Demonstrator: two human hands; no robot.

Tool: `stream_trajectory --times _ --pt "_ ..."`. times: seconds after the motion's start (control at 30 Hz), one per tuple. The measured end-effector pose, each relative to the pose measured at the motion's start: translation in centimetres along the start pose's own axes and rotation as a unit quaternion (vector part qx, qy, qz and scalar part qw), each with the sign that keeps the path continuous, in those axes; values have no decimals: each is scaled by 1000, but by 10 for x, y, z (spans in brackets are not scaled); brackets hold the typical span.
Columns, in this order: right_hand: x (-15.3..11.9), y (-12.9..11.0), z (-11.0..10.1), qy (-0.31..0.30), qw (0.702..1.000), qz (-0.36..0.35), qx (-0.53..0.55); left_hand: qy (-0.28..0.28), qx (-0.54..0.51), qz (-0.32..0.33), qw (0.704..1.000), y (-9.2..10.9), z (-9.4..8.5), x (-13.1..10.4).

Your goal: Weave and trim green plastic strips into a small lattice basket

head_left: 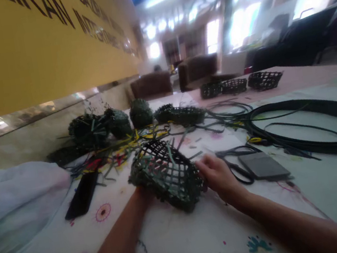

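A dark green woven basket (171,174) with an open lattice is tilted above the cloth-covered table, between my two hands. My left hand (145,192) is mostly hidden behind and under the basket's left side, so its fingers do not show. At the basket's right edge, my right hand (215,174) has its fingers curled together against the rim. One loose green strip (170,153) stands out across the weave. Black-handled scissors (241,170) and a grey flat block (264,165) lie just right of my right hand.
A black phone (83,194) lies left, beside a white plastic bag (18,204). Green, yellow and red strip scraps (124,148) lie behind the basket. Several woven baskets (141,113) stand farther back. A large coil of dark strip (314,147) occupies the right.
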State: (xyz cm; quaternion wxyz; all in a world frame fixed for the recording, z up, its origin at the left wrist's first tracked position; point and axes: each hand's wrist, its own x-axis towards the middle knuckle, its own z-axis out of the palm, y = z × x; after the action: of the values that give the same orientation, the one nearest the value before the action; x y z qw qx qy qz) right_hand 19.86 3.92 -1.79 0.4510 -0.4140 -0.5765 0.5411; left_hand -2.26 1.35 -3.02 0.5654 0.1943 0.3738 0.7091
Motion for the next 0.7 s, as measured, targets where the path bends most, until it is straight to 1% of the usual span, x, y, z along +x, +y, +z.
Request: stream_trajectory --times 0.1,0.17,0.27,0.33,0.37,0.43,0.47,0.5,0.57,0.6,0.63,0.7 --pt "2 -4 -3 34 996 6 88 47 27 18 998 10 0 4" --pt "2 -9 -4 45 992 7 119 91 55 55 993 19 0 7" --pt "1 -13 -5 39 989 -12 145 162 95 149 971 32 1 8" --pt "1 -13 -4 26 988 -26 152 187 113 220 951 37 6 3" --pt "1 -12 -4 22 987 -29 154 188 131 253 940 38 9 -1" --pt "2 -11 -5 19 987 -25 155 156 198 303 919 37 17 -11" --pt "2 -10 -5 18 988 -21 155 113 277 326 897 36 21 -16" --pt "3 -9 -6 18 988 -18 154 64 350 336 872 34 24 -21" --pt "5 -8 -7 19 988 -15 150 -31 464 329 822 27 30 -29" --pt "6 -7 -8 18 989 -15 147 -66 500 314 804 24 32 -31" --pt "7 -6 -8 17 989 -16 144 -93 527 296 791 21 33 -31" --pt "6 -6 -8 13 990 -21 136 -122 555 263 780 16 32 -30"
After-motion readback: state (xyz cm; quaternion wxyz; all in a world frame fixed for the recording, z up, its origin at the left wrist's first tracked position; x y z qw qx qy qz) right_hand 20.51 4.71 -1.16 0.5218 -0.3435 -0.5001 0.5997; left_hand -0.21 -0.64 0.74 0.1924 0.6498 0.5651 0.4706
